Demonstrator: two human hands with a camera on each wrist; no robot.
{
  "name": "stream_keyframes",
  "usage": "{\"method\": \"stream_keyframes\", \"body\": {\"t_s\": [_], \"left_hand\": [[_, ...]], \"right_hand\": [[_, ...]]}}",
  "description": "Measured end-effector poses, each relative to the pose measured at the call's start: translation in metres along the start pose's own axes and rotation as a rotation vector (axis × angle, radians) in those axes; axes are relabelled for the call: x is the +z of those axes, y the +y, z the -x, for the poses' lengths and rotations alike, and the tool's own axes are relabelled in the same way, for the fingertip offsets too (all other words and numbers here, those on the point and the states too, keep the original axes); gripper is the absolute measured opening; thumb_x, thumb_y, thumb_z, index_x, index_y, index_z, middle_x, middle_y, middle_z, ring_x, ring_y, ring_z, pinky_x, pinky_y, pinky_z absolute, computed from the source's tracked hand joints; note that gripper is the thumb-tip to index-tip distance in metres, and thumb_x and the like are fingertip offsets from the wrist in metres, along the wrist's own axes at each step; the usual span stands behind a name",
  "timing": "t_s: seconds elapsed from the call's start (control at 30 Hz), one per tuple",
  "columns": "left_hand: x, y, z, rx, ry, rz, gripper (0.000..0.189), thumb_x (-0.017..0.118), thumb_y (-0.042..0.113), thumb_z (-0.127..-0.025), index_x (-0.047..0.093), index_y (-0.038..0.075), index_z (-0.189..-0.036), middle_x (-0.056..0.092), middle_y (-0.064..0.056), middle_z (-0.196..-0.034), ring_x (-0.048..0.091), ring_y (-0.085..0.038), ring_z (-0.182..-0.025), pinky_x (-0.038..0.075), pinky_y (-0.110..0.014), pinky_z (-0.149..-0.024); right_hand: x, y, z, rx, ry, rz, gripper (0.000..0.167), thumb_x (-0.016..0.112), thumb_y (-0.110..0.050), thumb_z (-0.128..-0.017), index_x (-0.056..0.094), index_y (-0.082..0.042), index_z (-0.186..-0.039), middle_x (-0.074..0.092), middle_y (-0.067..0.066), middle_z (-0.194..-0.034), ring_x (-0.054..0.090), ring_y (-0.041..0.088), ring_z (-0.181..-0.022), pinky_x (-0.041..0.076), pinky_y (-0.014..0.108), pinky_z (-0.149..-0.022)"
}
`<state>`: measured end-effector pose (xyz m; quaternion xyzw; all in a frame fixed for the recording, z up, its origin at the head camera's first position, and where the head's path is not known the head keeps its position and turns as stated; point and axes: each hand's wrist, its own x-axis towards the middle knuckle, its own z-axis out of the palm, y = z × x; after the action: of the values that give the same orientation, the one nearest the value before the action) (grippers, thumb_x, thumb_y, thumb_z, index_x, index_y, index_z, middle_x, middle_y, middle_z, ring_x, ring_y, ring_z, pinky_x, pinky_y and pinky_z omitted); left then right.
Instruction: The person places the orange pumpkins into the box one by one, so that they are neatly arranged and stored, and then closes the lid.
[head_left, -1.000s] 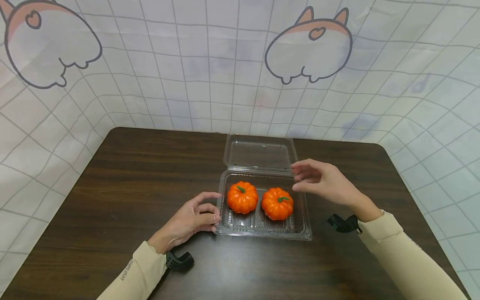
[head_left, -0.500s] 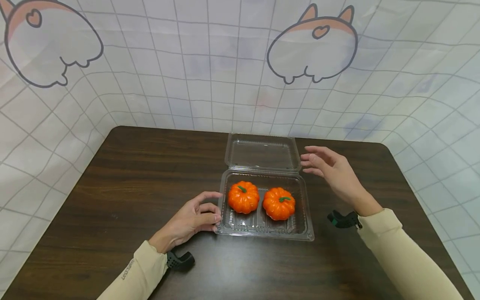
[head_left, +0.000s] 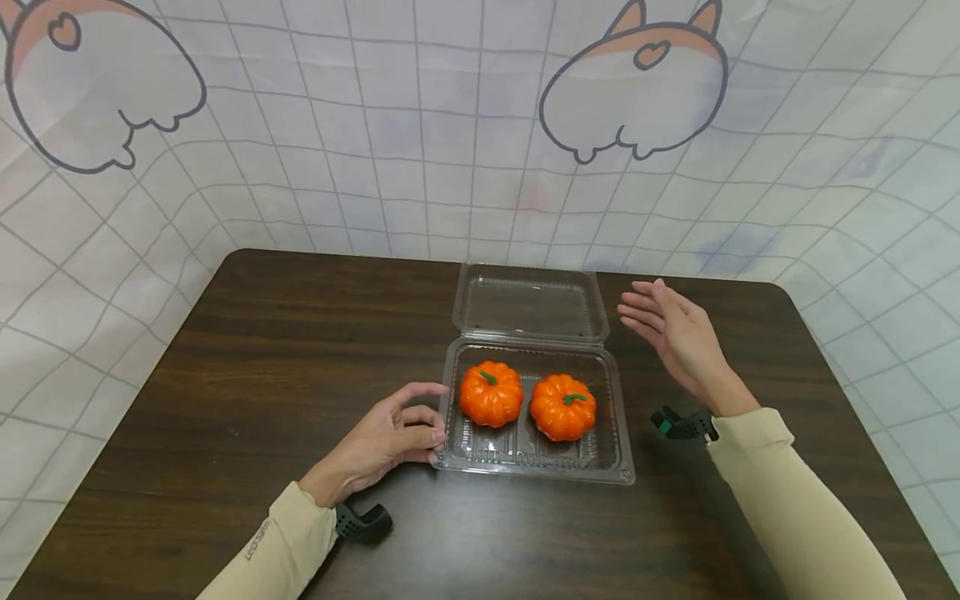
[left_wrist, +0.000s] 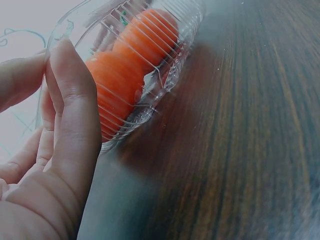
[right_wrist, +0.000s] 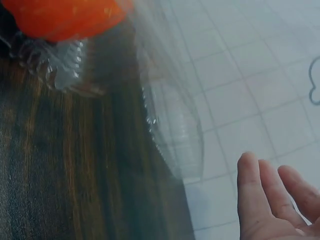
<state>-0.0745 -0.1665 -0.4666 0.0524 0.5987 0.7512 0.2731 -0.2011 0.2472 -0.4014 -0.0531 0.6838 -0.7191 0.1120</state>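
Observation:
A clear plastic clamshell container [head_left: 525,475] sits on the table with its lid [head_left: 531,304] laid back toward the wall. Two small orange pumpkins [head_left: 491,394] with green stems lie side by side in its base; the right pumpkin [head_left: 562,408] is slightly nearer the person. At the base's left edge, my left hand [head_left: 390,437] pinches the rim between thumb and fingers, which the left wrist view shows close up. Beside the lid's right edge, my right hand [head_left: 675,337] is raised with its fingers extended, apart from the container and holding nothing.
The dark wood table [head_left: 262,375] ends at a white grid-patterned curtain [head_left: 375,150] with cartoon animal prints, which lines the back and both sides. A black strap [head_left: 363,523] is on the left wrist, a similar black strap [head_left: 682,423] on the right.
My right hand has moved from over the container's right edge to the right and back, its fingers straightening. My left hand keeps its hold on the rim. The pumpkins stay in place inside.

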Motion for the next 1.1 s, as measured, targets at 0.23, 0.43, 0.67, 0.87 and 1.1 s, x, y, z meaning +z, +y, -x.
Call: {"method": "stream_keyframes", "body": {"t_s": [0.23, 0.43, 0.67, 0.87, 1.1], "left_hand": [[0.001, 0.000, 0.000, 0.000, 0.004, 0.008, 0.070, 0.075, 0.010, -0.094, 0.037, 0.014, -0.153, 0.065, -0.001, -0.101, 0.067, -0.016, -0.077, 0.064, -0.029, -0.076], [0.002, 0.001, 0.001, -0.001, 0.003, 0.005, 0.070, 0.074, 0.010, -0.095, 0.036, 0.014, -0.153, 0.066, -0.001, -0.102, 0.067, -0.016, -0.077, 0.064, -0.028, -0.076], [0.002, 0.000, 0.001, -0.003, 0.004, 0.015, 0.069, 0.074, 0.009, -0.095, 0.036, 0.014, -0.153, 0.066, -0.001, -0.101, 0.067, -0.015, -0.077, 0.064, -0.029, -0.076], [0.002, 0.000, 0.001, -0.003, -0.004, 0.021, 0.069, 0.074, 0.008, -0.095, 0.036, 0.013, -0.152, 0.065, -0.001, -0.101, 0.067, -0.015, -0.079, 0.064, -0.029, -0.077], [0.001, 0.000, 0.002, -0.008, -0.001, 0.021, 0.069, 0.074, 0.008, -0.095, 0.036, 0.013, -0.153, 0.065, -0.001, -0.102, 0.067, -0.015, -0.080, 0.064, -0.029, -0.077]], "right_hand": [[-0.009, 0.011, -0.008, 0.060, 0.017, -0.030, 0.078, 0.048, -0.057, -0.103, 0.030, -0.009, -0.161, 0.054, 0.000, -0.148, 0.061, 0.008, -0.130, 0.053, 0.017, -0.105], [-0.016, 0.021, -0.014, 0.108, -0.011, -0.084, 0.082, 0.045, -0.059, -0.103, 0.023, -0.009, -0.164, 0.038, 0.014, -0.163, 0.060, 0.009, -0.132, 0.051, 0.016, -0.105], [-0.022, 0.033, -0.019, 0.159, -0.058, -0.120, 0.085, 0.039, -0.060, -0.104, 0.013, -0.009, -0.166, 0.015, 0.023, -0.173, 0.046, 0.021, -0.148, 0.051, 0.017, -0.105], [-0.019, 0.039, -0.026, 0.212, -0.066, -0.110, 0.090, 0.039, -0.066, -0.101, 0.013, -0.009, -0.166, 0.018, 0.021, -0.173, 0.037, 0.027, -0.156, 0.051, 0.021, -0.109], [-0.012, 0.041, -0.036, 0.250, -0.124, -0.148, 0.091, 0.037, -0.066, -0.103, 0.009, -0.008, -0.167, 0.016, 0.021, -0.173, 0.021, 0.035, -0.161, 0.051, 0.021, -0.106]]}}
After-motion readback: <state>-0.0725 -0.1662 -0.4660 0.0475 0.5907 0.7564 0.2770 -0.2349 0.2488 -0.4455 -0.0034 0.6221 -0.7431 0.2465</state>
